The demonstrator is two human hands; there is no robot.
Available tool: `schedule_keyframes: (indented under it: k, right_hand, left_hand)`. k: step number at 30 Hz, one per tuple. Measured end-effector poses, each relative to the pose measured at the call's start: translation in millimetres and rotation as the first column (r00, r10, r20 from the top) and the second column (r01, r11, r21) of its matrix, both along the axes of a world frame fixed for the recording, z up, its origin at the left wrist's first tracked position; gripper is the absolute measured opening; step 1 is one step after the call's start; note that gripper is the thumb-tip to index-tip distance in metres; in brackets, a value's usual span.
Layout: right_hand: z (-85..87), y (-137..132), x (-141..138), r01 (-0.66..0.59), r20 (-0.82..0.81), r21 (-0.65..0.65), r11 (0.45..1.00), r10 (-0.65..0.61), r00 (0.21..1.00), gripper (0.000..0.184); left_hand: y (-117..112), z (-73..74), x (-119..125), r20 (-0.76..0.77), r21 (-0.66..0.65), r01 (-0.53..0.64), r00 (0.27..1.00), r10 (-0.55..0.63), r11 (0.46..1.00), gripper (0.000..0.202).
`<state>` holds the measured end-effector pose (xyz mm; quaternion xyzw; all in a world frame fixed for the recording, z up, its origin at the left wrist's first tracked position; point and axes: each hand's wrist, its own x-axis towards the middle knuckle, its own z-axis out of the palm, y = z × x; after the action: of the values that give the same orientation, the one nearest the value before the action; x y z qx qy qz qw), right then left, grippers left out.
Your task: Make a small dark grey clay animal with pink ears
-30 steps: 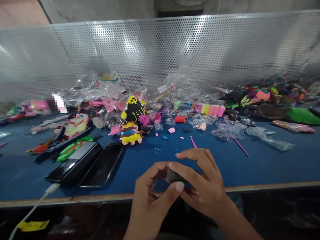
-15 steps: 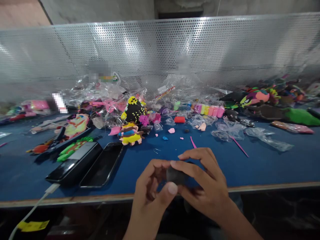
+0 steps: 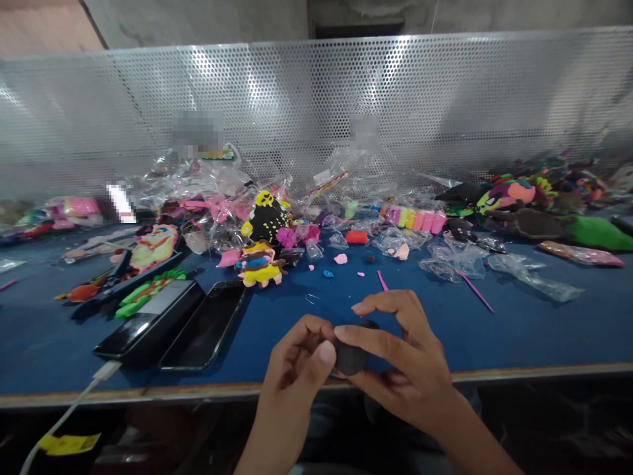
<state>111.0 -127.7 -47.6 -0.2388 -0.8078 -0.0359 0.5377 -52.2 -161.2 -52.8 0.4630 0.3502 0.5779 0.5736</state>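
Note:
A dark lump of modelling clay (image 3: 350,358) is held between both hands above the table's front edge. My left hand (image 3: 300,375) pinches its left side, thumb on the near face and fingers curled behind. From the right, my right hand (image 3: 413,366) grips the lump between thumb and bent fingers, with the index finger lying across its top. One finger of that hand is lifted off the clay. Part of the lump is hidden by the fingers. Just beyond the hands are a pink modelling tool (image 3: 382,280) and small clay bits, pink (image 3: 341,258) and blue (image 3: 328,273).
A phone (image 3: 205,326) and a black device (image 3: 148,323) with a white cable (image 3: 74,409) lie at left. Clay figures (image 3: 260,264), plastic bags (image 3: 452,257) and coloured clay sticks (image 3: 415,219) line the back, before a perforated metal panel (image 3: 316,99). Another pink tool (image 3: 475,290) lies at right.
My left thumb has moved up and left along the clay, so more of the lump's near face shows. Both hands still hold it.

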Motion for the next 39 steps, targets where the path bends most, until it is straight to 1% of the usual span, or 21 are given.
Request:
schedule_keyframes:
  k: [2, 4, 7, 10, 11, 15, 17, 20, 22, 25, 29, 30, 32, 34, 37, 39]
  right_hand:
    - [-0.6, 0.1, 0.2, 0.000, 0.012, -0.001, 1.000, 0.000, 1.000, 0.028]
    - [-0.6, -0.3, -0.4, 0.032, 0.023, 0.003, 0.999, -0.032, 0.999, 0.027]
    - [0.5, -1.2, -2.2, 0.101, 0.067, 0.046, 0.994, -0.103, 0.992, 0.026]
    - [3.3, -1.0, -1.5, 0.096, 0.101, 0.075, 0.993, -0.103, 0.990, 0.028]
    - [4.4, -0.6, 0.0, 0.085, 0.102, 0.064, 0.994, -0.091, 0.991, 0.031]
    - [7.3, 2.1, 8.3, 0.075, 0.111, 0.002, 0.997, -0.075, 0.991, 0.044]
    - [7.3, 2.6, 10.3, 0.059, 0.116, 0.009, 0.998, -0.060, 0.991, 0.043]
    - [6.2, 1.8, 8.2, 0.029, 0.101, 0.004, 1.000, -0.029, 0.994, 0.034]
    - [5.9, 1.2, 6.0, 0.017, 0.076, -0.014, 1.000, -0.016, 0.997, 0.028]
    - [7.2, 0.4, 5.0, -0.004, 0.043, -0.032, 0.999, 0.005, 0.999, 0.025]
    - [11.1, -1.3, 7.9, -0.011, 0.036, -0.042, 0.999, 0.012, 0.999, 0.021]
    - [11.8, -1.8, 8.8, -0.011, 0.037, -0.040, 0.999, 0.013, 0.999, 0.020]
    - [12.1, -2.5, 10.3, -0.014, 0.046, -0.034, 0.999, 0.016, 0.999, 0.021]
    - [10.8, -2.6, 11.1, -0.012, 0.065, -0.021, 1.000, 0.013, 0.998, 0.022]
    - [6.8, -1.1, 10.6, -0.007, 0.086, 0.046, 0.999, 0.003, 0.996, 0.026]
    - [4.6, 0.8, 9.4, -0.034, 0.072, 0.054, 0.998, 0.030, 0.997, 0.027]
  left_hand:
    - [0.1, -0.6, -0.6, -0.027, 0.001, 0.005, 1.000, -0.005, 1.000, 0.026]
    - [-0.8, -1.2, -0.1, -0.055, 0.020, -0.026, 0.998, 0.027, 0.999, 0.028]
    - [-3.8, 0.5, 3.5, -0.105, 0.077, -0.157, 0.981, 0.165, 0.985, 0.030]
    - [-6.8, 4.9, 7.5, -0.171, 0.091, -0.236, 0.953, 0.248, 0.968, 0.029]
    - [-7.6, 6.2, 8.3, -0.160, 0.071, -0.256, 0.951, 0.264, 0.964, 0.029]
    - [-10.2, 8.8, 8.9, 0.006, -0.044, -0.335, 0.942, 0.335, 0.941, 0.035]
    - [-11.3, 8.7, 9.0, 0.029, -0.070, -0.318, 0.947, 0.321, 0.945, 0.038]
    - [-12.8, 8.6, 10.2, 0.015, -0.070, -0.261, 0.965, 0.263, 0.963, 0.037]
    - [-13.1, 8.7, 10.8, -0.007, -0.043, -0.242, 0.970, 0.242, 0.969, 0.035]
    - [-11.9, 7.4, 8.9, -0.038, -0.008, -0.224, 0.974, 0.224, 0.974, 0.037]
    - [-9.3, 0.7, 0.5, -0.074, 0.031, -0.120, 0.990, 0.122, 0.992, 0.033]
    - [-9.0, -1.4, -1.7, -0.078, 0.040, -0.107, 0.991, 0.109, 0.993, 0.032]
    - [-8.6, -5.0, -5.2, -0.077, 0.048, -0.116, 0.990, 0.120, 0.992, 0.030]
    - [-8.2, -6.7, -7.0, -0.077, 0.055, -0.109, 0.991, 0.113, 0.992, 0.033]
    - [-6.0, -5.4, -6.7, -0.061, 0.082, -0.048, 0.997, 0.053, 0.995, 0.039]
    - [-4.2, -3.7, -5.6, -0.022, 0.090, -0.015, 1.000, 0.017, 0.996, 0.037]
